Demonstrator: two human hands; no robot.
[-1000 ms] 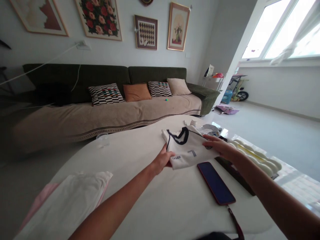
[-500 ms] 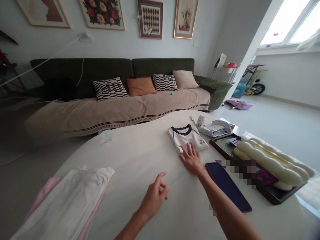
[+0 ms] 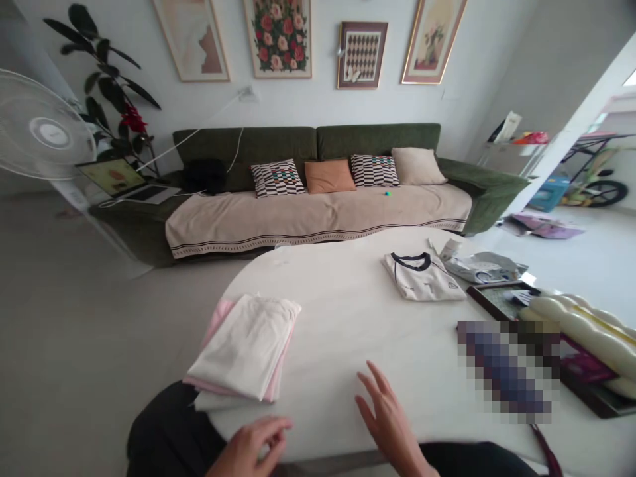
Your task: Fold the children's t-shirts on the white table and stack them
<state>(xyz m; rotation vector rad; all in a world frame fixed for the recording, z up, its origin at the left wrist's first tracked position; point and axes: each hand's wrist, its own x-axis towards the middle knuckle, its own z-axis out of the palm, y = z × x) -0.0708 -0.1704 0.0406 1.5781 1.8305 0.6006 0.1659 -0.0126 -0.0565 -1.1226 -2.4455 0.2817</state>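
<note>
While left hand (image 3: pixel 253 446) curls — right (image 3: pixel 391 424) splays

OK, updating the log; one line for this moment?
left hand: near clothes stack | right hand: open, empty | folded shirt: on table

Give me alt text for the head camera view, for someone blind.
A person's left hand and right hand, both empty, show near the edge of a white table. Folded white and pink clothes lie stacked beyond the left hand, a folded white shirt farther back, right of center. Behind: a green sofa.
</note>
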